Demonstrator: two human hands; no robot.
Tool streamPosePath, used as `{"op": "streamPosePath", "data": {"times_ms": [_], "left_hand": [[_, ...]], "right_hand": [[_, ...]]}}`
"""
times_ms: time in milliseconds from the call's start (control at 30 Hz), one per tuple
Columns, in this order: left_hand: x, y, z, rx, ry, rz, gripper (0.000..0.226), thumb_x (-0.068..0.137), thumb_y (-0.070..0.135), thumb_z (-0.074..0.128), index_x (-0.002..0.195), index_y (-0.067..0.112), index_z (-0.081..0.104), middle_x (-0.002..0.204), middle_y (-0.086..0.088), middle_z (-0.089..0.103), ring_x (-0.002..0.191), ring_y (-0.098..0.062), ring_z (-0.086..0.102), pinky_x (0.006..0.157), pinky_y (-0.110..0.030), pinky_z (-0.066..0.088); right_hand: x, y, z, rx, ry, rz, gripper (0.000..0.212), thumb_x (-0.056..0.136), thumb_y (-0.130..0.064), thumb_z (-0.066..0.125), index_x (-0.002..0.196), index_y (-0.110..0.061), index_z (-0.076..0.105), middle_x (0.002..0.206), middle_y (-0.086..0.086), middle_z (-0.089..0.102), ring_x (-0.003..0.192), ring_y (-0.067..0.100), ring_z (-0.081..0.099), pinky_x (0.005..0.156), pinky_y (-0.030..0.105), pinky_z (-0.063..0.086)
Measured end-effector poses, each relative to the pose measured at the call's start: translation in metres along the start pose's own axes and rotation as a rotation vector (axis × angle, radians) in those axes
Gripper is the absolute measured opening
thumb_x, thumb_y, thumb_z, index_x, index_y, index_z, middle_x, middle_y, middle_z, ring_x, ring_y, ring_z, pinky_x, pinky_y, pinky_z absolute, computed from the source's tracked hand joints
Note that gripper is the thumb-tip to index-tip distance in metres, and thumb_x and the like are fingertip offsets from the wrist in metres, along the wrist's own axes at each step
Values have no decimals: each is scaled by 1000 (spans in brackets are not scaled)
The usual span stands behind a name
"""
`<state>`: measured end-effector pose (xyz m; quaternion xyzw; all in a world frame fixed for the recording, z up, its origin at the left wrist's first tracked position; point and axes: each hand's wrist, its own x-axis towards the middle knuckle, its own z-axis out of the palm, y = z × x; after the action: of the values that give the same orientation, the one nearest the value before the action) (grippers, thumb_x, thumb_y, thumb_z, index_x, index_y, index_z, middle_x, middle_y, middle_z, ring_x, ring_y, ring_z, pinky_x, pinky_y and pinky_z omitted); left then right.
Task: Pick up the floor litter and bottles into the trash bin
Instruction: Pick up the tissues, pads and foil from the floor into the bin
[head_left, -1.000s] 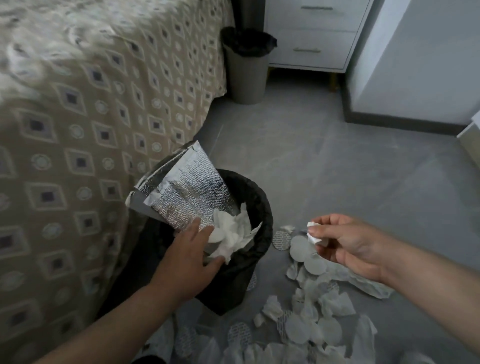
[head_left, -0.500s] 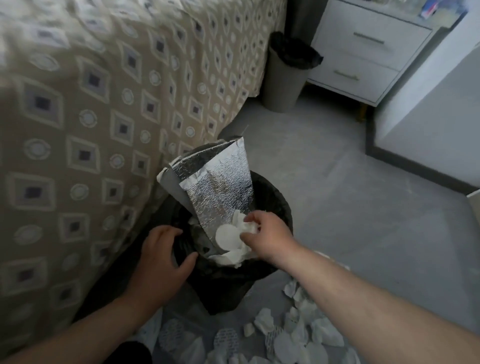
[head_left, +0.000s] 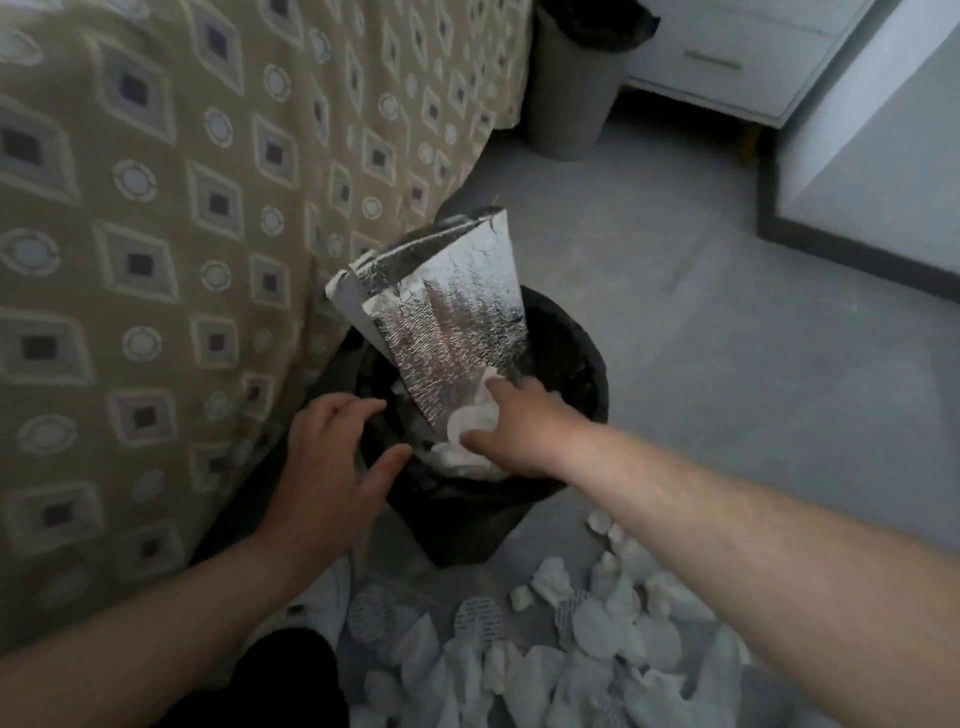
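Note:
A black-lined trash bin (head_left: 584, 358) stands on the floor beside the bed. A folded silver foil bag (head_left: 447, 322) sticks up out of it, with white paper wads (head_left: 470, 421) piled at its base. My right hand (head_left: 519, 434) is inside the bin mouth, thumb and forefinger curled round one white wad. My left hand (head_left: 332, 457) hovers at the bin's left rim with its fingers spread and holds nothing. Loose white paper litter (head_left: 597, 629) and round patterned pads (head_left: 480, 616) lie on the floor in front of the bin.
The bed with a patterned beige cover (head_left: 156, 234) fills the left side, close against the bin. A second grey bin (head_left: 571, 88) stands at the back beside a white drawer unit (head_left: 727, 57). Grey floor (head_left: 727, 364) lies to the right.
My right hand moved left from above the floor litter into the bin with a white piece. My left hand let go of the white wads and drew back to the rim.

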<state>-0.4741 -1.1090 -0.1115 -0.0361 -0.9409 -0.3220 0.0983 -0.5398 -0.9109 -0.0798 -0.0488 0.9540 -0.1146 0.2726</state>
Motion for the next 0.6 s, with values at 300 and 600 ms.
{"op": "streamPosePath", "data": {"times_ms": [300, 600], "left_hand": [[-22, 80, 2, 399, -1253, 319, 36, 89, 41, 50, 117, 19, 56, 118, 2, 52, 108, -13, 51, 92, -28, 41], [-138, 54, 134, 329, -1075, -744, 119, 54, 70, 70, 147, 26, 10, 151, -17, 13, 135, -35, 29, 107, -39, 34]], "right_hand": [[-148, 142, 6, 227, 287, -11, 54, 88, -31, 58, 138, -22, 41, 137, 3, 45, 119, 20, 51, 97, 26, 37], [-155, 249, 119, 259, -21, 291, 62, 85, -26, 58, 142, -15, 36, 146, 13, 40, 133, 27, 41, 106, 34, 38]]}}
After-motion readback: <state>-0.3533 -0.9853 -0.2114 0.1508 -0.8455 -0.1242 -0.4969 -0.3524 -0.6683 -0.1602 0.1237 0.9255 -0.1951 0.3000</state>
